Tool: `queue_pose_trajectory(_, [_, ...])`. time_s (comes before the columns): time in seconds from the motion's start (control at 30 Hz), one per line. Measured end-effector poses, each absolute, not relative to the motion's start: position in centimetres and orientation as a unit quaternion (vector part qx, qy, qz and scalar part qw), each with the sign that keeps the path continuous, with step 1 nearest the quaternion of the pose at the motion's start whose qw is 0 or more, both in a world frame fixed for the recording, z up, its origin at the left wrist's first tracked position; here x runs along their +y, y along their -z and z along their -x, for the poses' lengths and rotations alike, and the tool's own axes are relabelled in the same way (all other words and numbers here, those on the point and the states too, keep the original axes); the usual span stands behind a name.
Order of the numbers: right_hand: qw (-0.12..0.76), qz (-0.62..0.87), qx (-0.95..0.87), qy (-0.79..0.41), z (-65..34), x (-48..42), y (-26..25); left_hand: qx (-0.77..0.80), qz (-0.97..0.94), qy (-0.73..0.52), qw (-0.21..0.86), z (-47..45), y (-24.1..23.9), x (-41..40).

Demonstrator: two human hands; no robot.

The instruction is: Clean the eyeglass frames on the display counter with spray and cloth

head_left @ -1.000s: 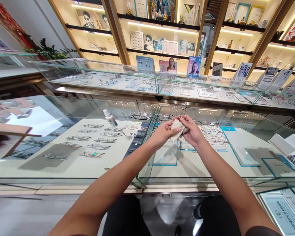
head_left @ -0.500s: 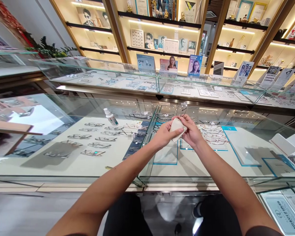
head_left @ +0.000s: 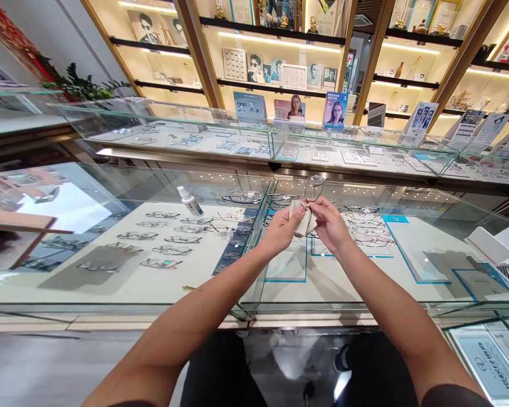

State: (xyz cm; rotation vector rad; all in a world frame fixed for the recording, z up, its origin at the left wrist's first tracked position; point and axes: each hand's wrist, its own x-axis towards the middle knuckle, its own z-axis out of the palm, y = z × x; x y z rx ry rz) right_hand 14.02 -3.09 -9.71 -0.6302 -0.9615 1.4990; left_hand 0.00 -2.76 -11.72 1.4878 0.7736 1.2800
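Over the glass counter, my left hand (head_left: 280, 229) is closed on a crumpled beige cloth (head_left: 301, 225), thumb pressed on top of it. My right hand (head_left: 330, 223) touches the cloth from the other side, its fingers pinched on a pair of eyeglasses (head_left: 317, 191). One thin dark temple of the glasses sticks up beyond the right fingertips. Cloth and fingers hide most of the frame and lenses. On the counter left of my hands stands a white spray bottle (head_left: 190, 201) with a label.
Rows of eyeglasses (head_left: 182, 239) lie under the glass of the counter (head_left: 123, 288). A second glass case (head_left: 173, 121) runs behind, with upright advertising cards (head_left: 336, 110) on it. White boxes (head_left: 487, 249) sit at the right. Lit shelves line the back wall.
The cloth has gone from a smooth fold to a bunched shape and shifted slightly left. My left thumb has moved up and left on it. The bottle stays in place.
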Motion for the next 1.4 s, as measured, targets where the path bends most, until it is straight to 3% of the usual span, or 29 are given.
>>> queue_pose_trajectory(0.43, [0.607,0.295,-0.404,-0.618,-15.3,-1.9,10.0,0.293,-0.616,-0.433,0.589,0.8,11.2,-2.2])
queue_pose_trajectory(0.63, [0.637,0.335,-0.473,-0.509,-16.0,-1.7,9.6,0.335,-0.520,-0.470,0.629,1.2,12.3,-0.9])
queue_pose_trajectory(0.83, [0.590,0.351,-0.532,-0.495,-15.9,-1.9,9.7,0.293,-0.416,-0.542,0.669,2.1,11.5,0.2])
queue_pose_trajectory(1.1, [0.507,0.370,-0.605,-0.490,-15.3,-2.8,10.0,0.269,-0.477,-0.547,0.633,2.2,11.2,-0.1])
queue_pose_trajectory(1.4, [0.529,0.326,-0.584,-0.522,-15.3,-3.7,8.8,0.259,-0.535,-0.536,0.600,2.8,10.0,-1.0])
